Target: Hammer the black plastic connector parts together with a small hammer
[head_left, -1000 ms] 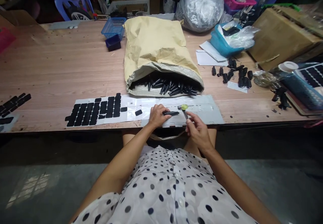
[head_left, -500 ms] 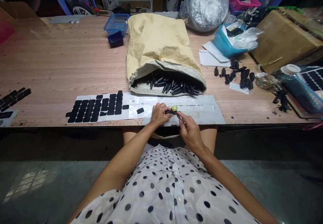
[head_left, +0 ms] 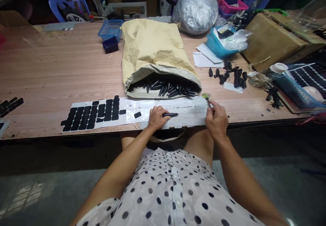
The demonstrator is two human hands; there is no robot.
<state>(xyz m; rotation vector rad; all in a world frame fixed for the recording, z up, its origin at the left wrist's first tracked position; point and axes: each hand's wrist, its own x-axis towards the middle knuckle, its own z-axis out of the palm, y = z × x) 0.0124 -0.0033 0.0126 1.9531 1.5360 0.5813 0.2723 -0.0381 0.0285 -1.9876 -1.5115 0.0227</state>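
Note:
My left hand (head_left: 156,118) is closed, pinching a slim black pen-shaped piece (head_left: 171,114) that points right, just over the grey-white board (head_left: 189,114). Off to the right, my right hand (head_left: 217,119) is closed round the thin handle of a small tool with a round yellow-green head (head_left: 205,96). The head sticks up past my fingers, apart from the black piece. Just beyond my hands lies a yellow sack (head_left: 155,42), its mouth facing me, with many similar black pieces (head_left: 165,87) in it.
Left of my hands, a white sheet (head_left: 122,119) carries rows of black rounded patches (head_left: 86,117). At the right are loose black parts (head_left: 238,78), a teal basket (head_left: 219,49), a cardboard box (head_left: 272,39) and a jar with a white lid (head_left: 278,67). Blue baskets (head_left: 110,29) stand at the back.
My right hand has moved right with the tool, away from the black piece. My left hand keeps hold of the piece. The view has shifted slightly.

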